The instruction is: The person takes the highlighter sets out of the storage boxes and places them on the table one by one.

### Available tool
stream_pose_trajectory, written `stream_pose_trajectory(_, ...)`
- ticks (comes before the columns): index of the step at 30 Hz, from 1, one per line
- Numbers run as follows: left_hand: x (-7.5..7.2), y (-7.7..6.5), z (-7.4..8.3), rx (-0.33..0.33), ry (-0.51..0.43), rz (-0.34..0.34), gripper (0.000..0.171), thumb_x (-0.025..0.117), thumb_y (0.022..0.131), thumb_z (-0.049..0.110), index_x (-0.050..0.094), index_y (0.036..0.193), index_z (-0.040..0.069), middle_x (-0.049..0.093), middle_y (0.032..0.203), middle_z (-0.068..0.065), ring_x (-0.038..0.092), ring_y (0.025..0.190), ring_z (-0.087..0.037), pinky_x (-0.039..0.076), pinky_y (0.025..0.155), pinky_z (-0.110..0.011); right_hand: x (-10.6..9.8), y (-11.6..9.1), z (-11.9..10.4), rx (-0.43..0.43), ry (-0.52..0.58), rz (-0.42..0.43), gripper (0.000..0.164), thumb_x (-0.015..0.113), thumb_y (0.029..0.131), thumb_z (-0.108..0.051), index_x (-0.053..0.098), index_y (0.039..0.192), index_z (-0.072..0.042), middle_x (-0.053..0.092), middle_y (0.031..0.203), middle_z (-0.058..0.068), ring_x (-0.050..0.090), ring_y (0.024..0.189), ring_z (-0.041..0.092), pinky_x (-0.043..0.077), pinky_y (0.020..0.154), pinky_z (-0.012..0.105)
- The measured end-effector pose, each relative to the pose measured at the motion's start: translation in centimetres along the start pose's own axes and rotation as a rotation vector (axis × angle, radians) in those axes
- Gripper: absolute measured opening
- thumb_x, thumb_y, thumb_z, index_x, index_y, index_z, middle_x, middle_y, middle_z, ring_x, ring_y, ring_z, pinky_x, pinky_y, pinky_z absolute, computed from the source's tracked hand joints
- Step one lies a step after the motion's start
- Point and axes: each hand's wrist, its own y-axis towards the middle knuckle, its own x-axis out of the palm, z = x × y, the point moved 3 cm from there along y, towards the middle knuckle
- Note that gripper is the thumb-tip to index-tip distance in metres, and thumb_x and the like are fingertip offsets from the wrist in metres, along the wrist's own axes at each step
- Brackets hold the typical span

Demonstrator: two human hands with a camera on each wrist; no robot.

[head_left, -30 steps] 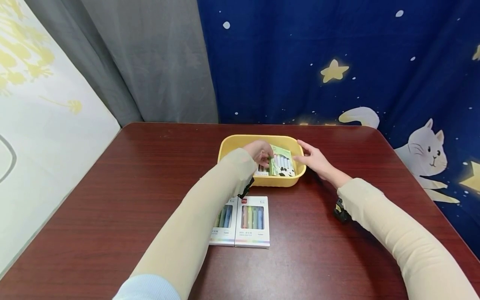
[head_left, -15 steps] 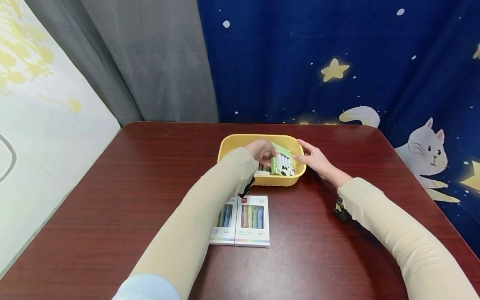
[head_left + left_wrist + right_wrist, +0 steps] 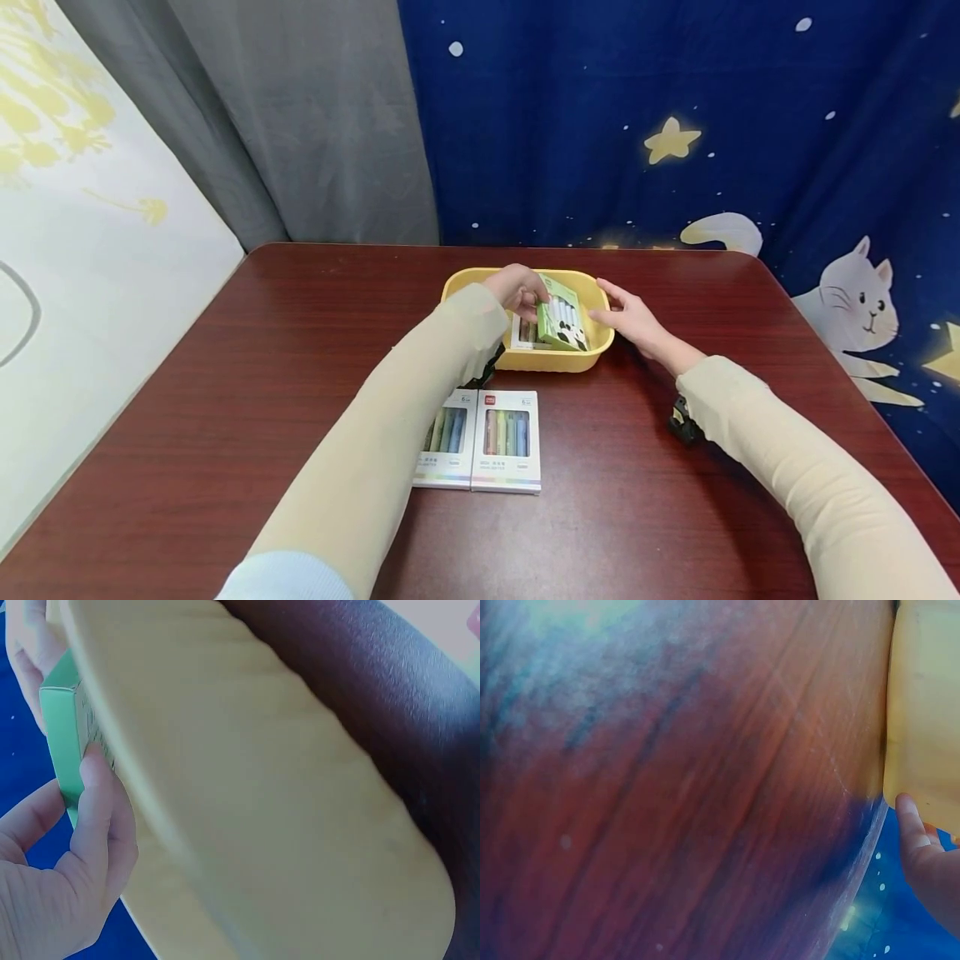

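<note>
My left hand [image 3: 519, 290] pinches a green panda-print box of pens [image 3: 562, 315] by its left edge. The box is tilted inside the yellow basket [image 3: 517, 361]. In the left wrist view, thumb and fingers press on both sides of the green box [image 3: 64, 742]. Partly covered beneath it lies a white box of pens [image 3: 523, 332]. My right hand [image 3: 637, 323] holds the basket's right rim, thumb over the edge. In the right wrist view, one finger touches the outer wall of the yellow basket [image 3: 930, 712].
Two white highlighter boxes [image 3: 506, 442] lie side by side in front of the basket, the left one partly hidden by my left sleeve. The dark red table [image 3: 637, 500] ends at a blue curtain [image 3: 570, 125] and a grey curtain [image 3: 322, 125].
My left hand has risen slightly and moved towards the far side, lifting and tilting the green box with it. The right hand and the basket have stayed put.
</note>
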Motion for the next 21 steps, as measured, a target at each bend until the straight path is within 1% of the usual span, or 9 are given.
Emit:
stream_pose_trajectory(2, -0.4, 3.5, 0.3, -0.028, 0.008, 0.002, 0.027, 0.057, 0.086, 0.0, 0.058, 0.113, 0.003, 0.061, 0.085, -0.011, 0.062, 0.067, -0.021, 0.057, 0.069, -0.03, 0.0, 0.0, 0.0, 0.0, 0.003, -0.001, 0.071, 0.057, 0.088, -0.007, 0.017, 0.146, -0.006, 0.033, 0.14, 0.025, 0.053, 0.086, -0.004, 0.051, 0.072, 0.014)
stream_pose_trajectory(5, -1.4, 15.1, 0.7, -0.101, -0.007, -0.002, 0.028, 0.067, 0.077, -0.001, 0.061, 0.103, 0.007, 0.065, 0.087, -0.012, 0.065, 0.07, -0.026, 0.058, 0.06, -0.037, 0.0, 0.0, 0.1, -0.003, 0.008, 0.004, 0.07, 0.057, 0.088, -0.006, 0.017, 0.146, -0.005, 0.034, 0.139, 0.025, 0.053, 0.085, -0.005, 0.051, 0.072, 0.014)
stream_pose_trajectory(7, -2.0, 20.8, 1.0, -0.122, -0.024, -0.015, 0.028, 0.069, 0.074, -0.001, 0.06, 0.1, 0.006, 0.066, 0.086, -0.015, 0.066, 0.071, -0.03, 0.057, 0.059, -0.041, 0.0, 0.0, 0.2, -0.006, 0.011, 0.008, 0.07, 0.056, 0.088, -0.006, 0.018, 0.146, -0.005, 0.034, 0.138, 0.026, 0.053, 0.084, -0.005, 0.051, 0.071, 0.014)
stream_pose_trajectory(9, -2.2, 18.8, 1.4, -0.134, -0.034, -0.007, 0.03, 0.068, 0.077, 0.0, 0.059, 0.105, 0.007, 0.065, 0.094, -0.016, 0.066, 0.076, -0.029, 0.058, 0.062, -0.041, -0.1, 0.0, 0.2, -0.007, 0.011, 0.012, 0.069, 0.056, 0.088, -0.006, 0.018, 0.146, -0.005, 0.035, 0.138, 0.026, 0.053, 0.084, -0.005, 0.05, 0.072, 0.013)
stream_pose_trajectory(13, -1.9, 3.9, 2.1, -0.12, 0.012, 0.001, 0.033, 0.055, 0.089, 0.004, 0.051, 0.122, 0.005, 0.061, 0.11, -0.017, 0.061, 0.063, -0.017, 0.057, 0.071, -0.031, -0.1, 0.1, 0.3, -0.016, 0.007, 0.013, 0.068, 0.055, 0.088, -0.006, 0.018, 0.145, -0.004, 0.035, 0.137, 0.027, 0.053, 0.084, -0.005, 0.05, 0.073, 0.013)
stream_pose_trajectory(14, -1.9, 1.0, 2.3, -0.115, 0.015, 0.007, 0.035, 0.053, 0.091, 0.003, 0.049, 0.125, 0.005, 0.06, 0.113, -0.016, 0.059, 0.061, -0.016, 0.056, 0.074, -0.029, -0.1, 0.1, 0.3, -0.02, 0.01, 0.013, 0.068, 0.055, 0.088, -0.006, 0.018, 0.145, -0.003, 0.035, 0.137, 0.028, 0.053, 0.084, -0.005, 0.05, 0.073, 0.013)
stream_pose_trajectory(17, -2.2, -2.5, 2.4, -0.093, -0.001, 0.018, 0.042, 0.052, 0.091, 0.002, 0.044, 0.131, 0.007, 0.057, 0.12, -0.015, 0.058, 0.065, -0.016, 0.054, 0.079, -0.026, -0.1, 0.2, 0.4, -0.028, 0.021, 0.016, 0.068, 0.055, 0.088, -0.005, 0.019, 0.145, -0.002, 0.036, 0.135, 0.029, 0.053, 0.084, -0.005, 0.05, 0.073, 0.013)
stream_pose_trajectory(19, -2.5, -3.1, 2.6, -0.08, -0.024, 0.035, 0.045, 0.053, 0.09, 0.001, 0.042, 0.133, 0.008, 0.055, 0.124, -0.014, 0.062, 0.081, -0.019, 0.053, 0.081, -0.026, 0.0, 0.2, 0.5, -0.028, 0.025, 0.018, 0.067, 0.055, 0.088, -0.005, 0.019, 0.145, -0.002, 0.037, 0.135, 0.029, 0.053, 0.084, -0.004, 0.05, 0.072, 0.013)
stream_pose_trajectory(21, -2.9, -2.2, 2.8, -0.077, -0.038, 0.044, 0.046, 0.055, 0.089, -0.001, 0.043, 0.132, 0.009, 0.055, 0.123, -0.014, 0.062, 0.093, -0.022, 0.054, 0.08, -0.027, 0.0, 0.2, 0.6, -0.023, 0.025, 0.022, 0.067, 0.055, 0.088, -0.004, 0.02, 0.145, -0.002, 0.038, 0.135, 0.028, 0.054, 0.083, -0.004, 0.05, 0.071, 0.013)
